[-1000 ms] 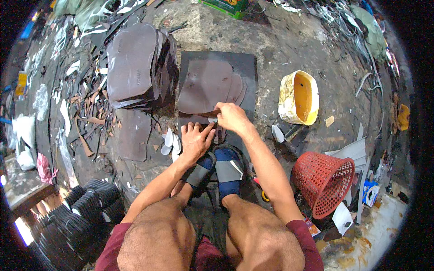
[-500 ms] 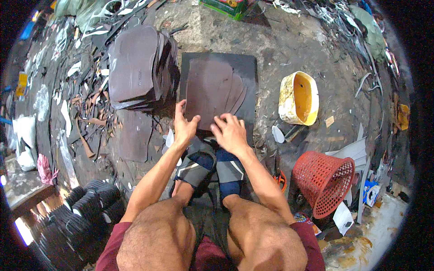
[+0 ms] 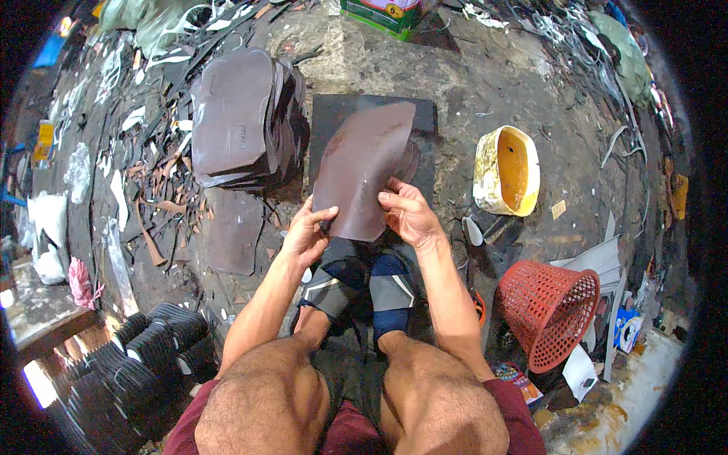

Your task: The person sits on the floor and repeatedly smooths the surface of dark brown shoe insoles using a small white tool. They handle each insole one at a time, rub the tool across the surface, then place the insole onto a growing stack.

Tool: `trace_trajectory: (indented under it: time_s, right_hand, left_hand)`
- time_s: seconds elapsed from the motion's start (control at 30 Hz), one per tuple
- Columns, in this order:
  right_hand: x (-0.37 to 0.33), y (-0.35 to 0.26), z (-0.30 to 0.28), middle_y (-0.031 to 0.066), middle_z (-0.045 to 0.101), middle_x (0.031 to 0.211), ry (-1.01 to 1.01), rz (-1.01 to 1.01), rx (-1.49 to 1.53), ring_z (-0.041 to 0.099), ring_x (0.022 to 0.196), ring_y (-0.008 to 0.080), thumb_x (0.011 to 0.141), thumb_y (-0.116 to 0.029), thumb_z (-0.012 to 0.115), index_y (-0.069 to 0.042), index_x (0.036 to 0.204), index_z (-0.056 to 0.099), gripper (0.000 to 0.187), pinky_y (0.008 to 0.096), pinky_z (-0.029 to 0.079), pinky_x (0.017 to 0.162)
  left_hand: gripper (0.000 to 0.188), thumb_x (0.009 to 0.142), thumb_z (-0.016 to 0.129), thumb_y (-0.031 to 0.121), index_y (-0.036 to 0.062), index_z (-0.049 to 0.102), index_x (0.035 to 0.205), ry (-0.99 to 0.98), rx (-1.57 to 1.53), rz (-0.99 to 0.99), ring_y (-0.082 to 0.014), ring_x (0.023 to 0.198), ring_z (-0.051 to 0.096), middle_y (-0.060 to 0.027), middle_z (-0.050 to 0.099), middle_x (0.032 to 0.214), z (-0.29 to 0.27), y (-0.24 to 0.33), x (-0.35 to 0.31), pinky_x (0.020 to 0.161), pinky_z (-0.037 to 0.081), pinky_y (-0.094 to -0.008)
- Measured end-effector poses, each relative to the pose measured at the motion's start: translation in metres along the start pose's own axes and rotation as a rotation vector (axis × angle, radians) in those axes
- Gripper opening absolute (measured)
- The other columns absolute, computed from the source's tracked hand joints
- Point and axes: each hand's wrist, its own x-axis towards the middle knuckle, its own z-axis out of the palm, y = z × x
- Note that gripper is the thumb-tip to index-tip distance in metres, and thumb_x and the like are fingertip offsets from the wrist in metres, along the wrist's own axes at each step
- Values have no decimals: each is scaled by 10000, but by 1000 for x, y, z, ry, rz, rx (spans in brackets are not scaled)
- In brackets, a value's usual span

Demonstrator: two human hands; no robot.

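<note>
Head view: both hands pinch one brown sole sheet point(image 3: 362, 168) by its near edge, left hand point(image 3: 306, 235) at 7 o'clock, right hand point(image 3: 408, 214) at 5, lifted over the dark board point(image 3: 425, 114). I'd keep an even grip so it peels off the pile point(image 3: 409, 161) flat, no creasing.

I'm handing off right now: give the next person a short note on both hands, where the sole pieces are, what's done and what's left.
Left hand: grips the lower left edge of a brown sole-shaped sheet.
Right hand: grips its lower right edge; the sheet is lifted and tilted above the dark mat.
More cut sheets lie on the mat under it.
Stack of sheets sits left of the mat; yellow tub and red basket on the right.
Done: one sheet picked up.
Left: probably putting the held sheet down somewhere; where, I cannot tell.
</note>
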Motion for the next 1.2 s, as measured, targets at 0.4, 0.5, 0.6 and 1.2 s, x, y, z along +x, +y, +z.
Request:
trace_trajectory:
  time_s: [0.4, 0.5, 0.6, 1.2]
  right_hand:
    - [1, -9, 73, 183, 411, 1538, 174, -937, -1745, 316, 1452, 426, 661, -69, 796, -140, 1462, 469, 868, 512, 164, 1239]
    - [-19, -22, 76, 150, 670, 1245, -191, -592, -1607, 566, 1255, 367, 736, -156, 842, -73, 1176, 694, 471, 448, 416, 1091]
    - [-16, -16, 65, 108, 759, 1045, 242, -423, -907, 706, 939, 190, 866, -251, 816, 9, 1085, 708, 356, 358, 547, 847]
    - [-13, 121, 34, 123, 746, 953, 262, -98, -820, 701, 827, 156, 915, -290, 759, -34, 1116, 709, 329, 316, 570, 758]
  left_hand:
    - [430, 735, 668, -54, 63, 734, 1144, -274, 1858, 549, -374, 994, 695, -170, 730, 1102, 47, 129, -127, 883, 548, -398]
    - [384, 728, 710, -73, 62, 744, 1086, -129, 1539, 1297, -326, 970, 702, -142, 739, 1053, 43, 123, -133, 874, 543, -396]
    - [261, 794, 752, -47, 40, 739, 1040, 725, 1096, 1578, -256, 914, 690, -90, 729, 936, 5, 103, -111, 843, 537, -374]
    - [272, 771, 791, 137, 66, 761, 1032, 229, 1517, 947, -257, 682, 673, -113, 676, 843, -72, -49, -37, 645, 543, -377]
